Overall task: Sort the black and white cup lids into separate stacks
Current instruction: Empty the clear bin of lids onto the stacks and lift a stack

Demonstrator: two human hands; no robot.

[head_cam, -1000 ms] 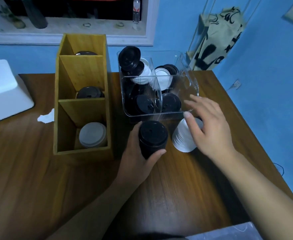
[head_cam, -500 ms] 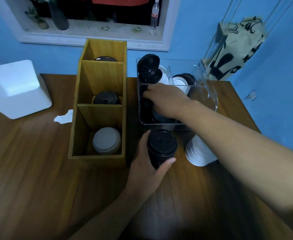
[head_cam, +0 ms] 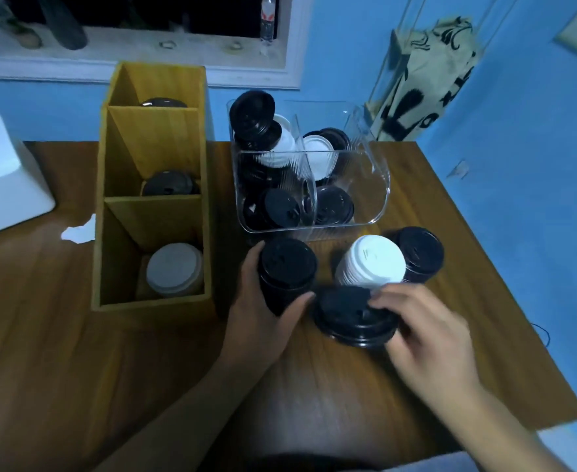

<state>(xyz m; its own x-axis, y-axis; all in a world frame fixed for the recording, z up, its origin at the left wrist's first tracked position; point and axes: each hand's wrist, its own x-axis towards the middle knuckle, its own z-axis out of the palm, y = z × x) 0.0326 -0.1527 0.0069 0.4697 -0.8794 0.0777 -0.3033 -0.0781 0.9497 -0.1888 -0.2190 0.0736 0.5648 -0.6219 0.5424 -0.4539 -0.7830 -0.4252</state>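
Two grips: left hand (head_cam: pixel 259 321) fingers (head_cam: pixel 250 267) wrap the black stack (head_cam: pixel 287 267); right hand (head_cam: pixel 430 328) fingers pinch a black lid (head_cam: pixel 351 315).

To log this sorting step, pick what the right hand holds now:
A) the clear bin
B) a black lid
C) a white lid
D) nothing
B: the right hand pinches a black lid by its rim, just in front of the white stack, while the left hand grips the black stack.
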